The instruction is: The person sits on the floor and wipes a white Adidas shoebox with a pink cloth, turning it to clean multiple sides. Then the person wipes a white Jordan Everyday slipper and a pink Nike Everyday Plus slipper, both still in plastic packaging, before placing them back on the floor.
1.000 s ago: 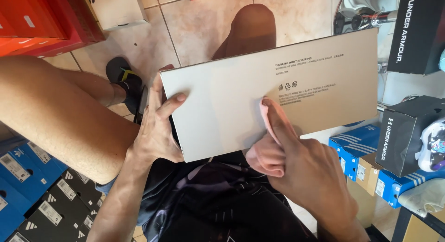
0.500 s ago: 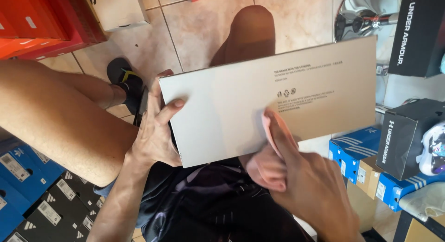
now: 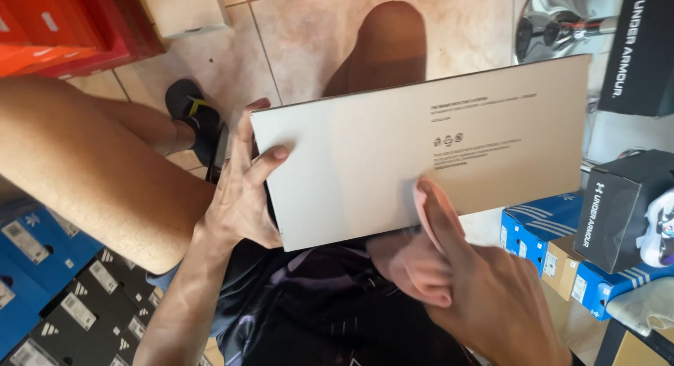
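**Holding a pale cardboard box over the lap**

The box (image 3: pixel 393 162) hangs flat-side up, left hand (image 3: pixel 239 197) clamped on its left end, right hand (image 3: pixel 456 282) gripping its near edge. Below lie beige floor tiles (image 3: pixel 309 36); blue shoeboxes (image 3: pixel 540 233) and red boxes (image 3: pixel 63 29) stand around.

Bare forearms, no sleeves reaching the left hand (image 3: pixel 242 197) or right hand (image 3: pixel 477 296). A black shirt (image 3: pixel 316 310) with a faint pale print, bare legs, and a black sandal (image 3: pixel 193 113) with a yellow accent.
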